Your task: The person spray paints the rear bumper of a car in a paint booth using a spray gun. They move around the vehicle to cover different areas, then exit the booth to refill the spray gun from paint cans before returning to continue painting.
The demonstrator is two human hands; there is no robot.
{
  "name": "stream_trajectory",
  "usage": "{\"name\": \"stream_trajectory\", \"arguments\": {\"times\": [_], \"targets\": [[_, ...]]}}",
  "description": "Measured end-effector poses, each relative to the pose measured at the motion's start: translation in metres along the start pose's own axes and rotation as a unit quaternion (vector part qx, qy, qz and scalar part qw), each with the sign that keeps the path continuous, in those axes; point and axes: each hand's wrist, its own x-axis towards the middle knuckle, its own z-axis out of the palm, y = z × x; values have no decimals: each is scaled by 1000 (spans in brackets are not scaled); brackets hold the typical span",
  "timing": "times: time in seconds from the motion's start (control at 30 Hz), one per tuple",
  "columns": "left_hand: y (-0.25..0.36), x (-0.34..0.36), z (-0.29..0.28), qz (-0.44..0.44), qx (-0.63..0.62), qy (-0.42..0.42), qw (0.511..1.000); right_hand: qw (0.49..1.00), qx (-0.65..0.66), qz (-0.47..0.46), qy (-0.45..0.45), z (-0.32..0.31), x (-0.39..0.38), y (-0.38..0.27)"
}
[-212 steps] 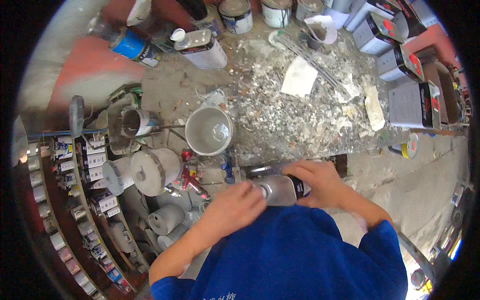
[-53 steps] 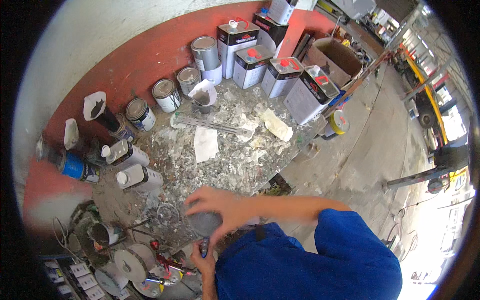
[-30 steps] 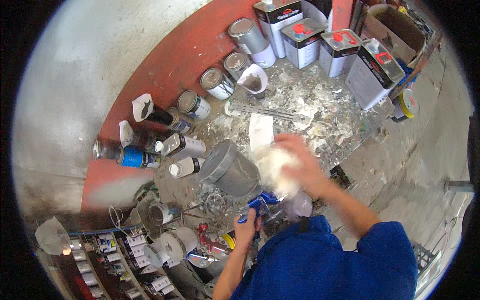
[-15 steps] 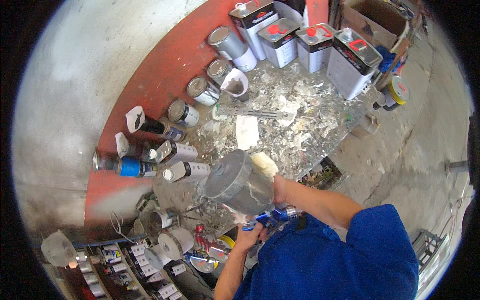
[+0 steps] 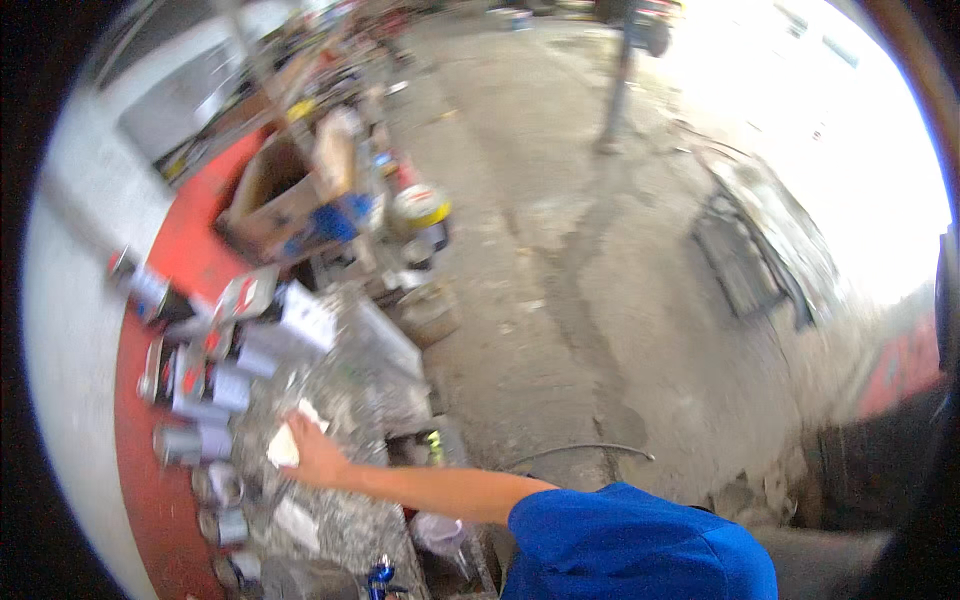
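At the lower edge, one blue spray gun (image 5: 381,577), well apart from right hand (image 5: 315,455); over bench (image 5: 365,525), one cream cloth (image 5: 283,449) at its fingers (image 5: 300,433), gripped or pressed, cannot tell; beyond, one cardboard box (image 5: 288,216), one yellow-rimmed can (image 5: 422,206)

Bright blue fabric shirt (image 5: 640,545) observed at five o'clock; short sleeve (image 5: 545,515) was loose-fitting; right forearm (image 5: 430,487) and right hand (image 5: 317,456) were bare.
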Motion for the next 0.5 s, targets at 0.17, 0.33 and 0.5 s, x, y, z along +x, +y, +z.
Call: {"name": "stream_trajectory", "arguments": {"times": [0.17,0.33,0.5], "targets": [[3,-4,72,100,93,-33,990,993,42,-112,-15,-91,-165,93],[58,-91,129,331,10,-159,930,996,35,28,-71,-183,-364,126],[163,-220,191,314,-149,-435,831,991,46,-26,125,-250,-467,74]]}}
